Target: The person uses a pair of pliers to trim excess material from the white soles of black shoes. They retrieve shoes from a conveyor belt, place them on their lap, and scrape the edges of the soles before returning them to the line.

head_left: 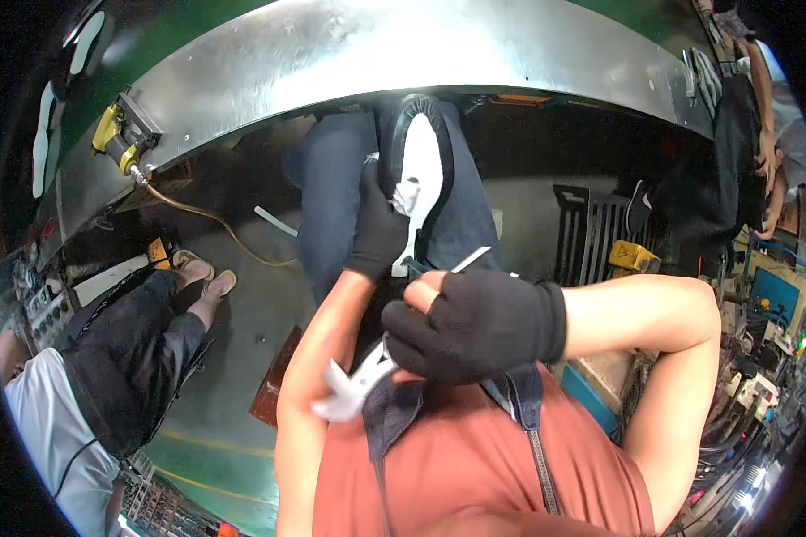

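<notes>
A black shoe upper [433, 115] lies sole side up between my thighs, its toe pointing away from me. Its edge is gathered in folds round the toe, and a white insole [424, 152] shows in the middle. My left hand [383, 219], in a black glove, grips the shoe's left side; white crumpled material [406, 197] sits at its thumb. Nearer my chest, my black-gloved right hand [475, 327] is closed round a pale metal tool [358, 387] with a flared, blurred head. A thin white strip [471, 259] sticks out beyond that hand. A dark tip shows by the heel.
A curved metal bench [269, 67] runs across the far side. On its left end lies a yellow air stapler [115, 139] with a hose [215, 231]. One person [116, 385] is at the left, another [784, 125] at the right. A black slatted rack [591, 234] stands at the right.
</notes>
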A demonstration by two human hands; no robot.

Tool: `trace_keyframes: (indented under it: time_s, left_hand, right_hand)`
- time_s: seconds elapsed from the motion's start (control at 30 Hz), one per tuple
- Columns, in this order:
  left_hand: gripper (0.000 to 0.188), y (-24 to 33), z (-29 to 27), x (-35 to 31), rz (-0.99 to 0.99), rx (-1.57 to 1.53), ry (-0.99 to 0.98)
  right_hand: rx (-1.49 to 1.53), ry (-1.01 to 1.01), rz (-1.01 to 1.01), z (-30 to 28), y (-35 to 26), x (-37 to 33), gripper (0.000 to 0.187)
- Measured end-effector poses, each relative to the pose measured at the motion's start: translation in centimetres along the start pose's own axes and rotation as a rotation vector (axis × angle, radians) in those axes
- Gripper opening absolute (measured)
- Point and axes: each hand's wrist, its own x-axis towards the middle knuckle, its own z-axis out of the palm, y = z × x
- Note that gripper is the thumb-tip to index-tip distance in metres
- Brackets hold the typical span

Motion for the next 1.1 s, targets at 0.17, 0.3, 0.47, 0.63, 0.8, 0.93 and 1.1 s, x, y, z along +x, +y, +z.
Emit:
trace_keyframes:
  time_s: [0.17, 0.3, 0.47, 0.63, 0.8, 0.93, 1.1]
  left_hand:
    - [0.091, 1.3, -1.9, -2.6, -0.02, 0.001, -0.149]
    - [0.103, 3.1, -2.8, -2.1, -0.119, -0.256, -0.295]
    - [0.092, 0.0, -3.0, -1.5, -0.001, -0.171, -0.27]
    - [0.092, -4.7, -2.9, -1.0, -0.128, -0.256, -0.399]
    - [0.072, -0.2, -5.5, -1.2, -0.459, -0.594, -0.313]
    - [0.025, -5.8, -6.0, -1.4, -0.585, -1.077, -0.249]
    - [0.04, 15.6, -11.3, 13.9, -0.572, -0.834, -0.365]
  right_hand:
    - [-0.31, -0.427, 0.42, -1.6, 5.3, 0.8, 0.026]
    - [-0.247, -0.089, -0.017, 2.0, 3.6, -1.6, 0.035]
    - [-0.406, -0.042, 0.153, 2.4, 7.2, -4.4, 0.04]
    - [0.283, 0.297, 0.817, 9.3, 7.5, -10.0, 0.043]
    - [0.981, 0.668, 1.302, 17.0, 3.5, -10.9, 0.045]
    - [0.858, 0.646, 1.252, 17.9, 3.6, -11.6, 0.046]
    - [0.887, 0.58, 1.257, 16.9, 6.8, -10.5, 0.053]
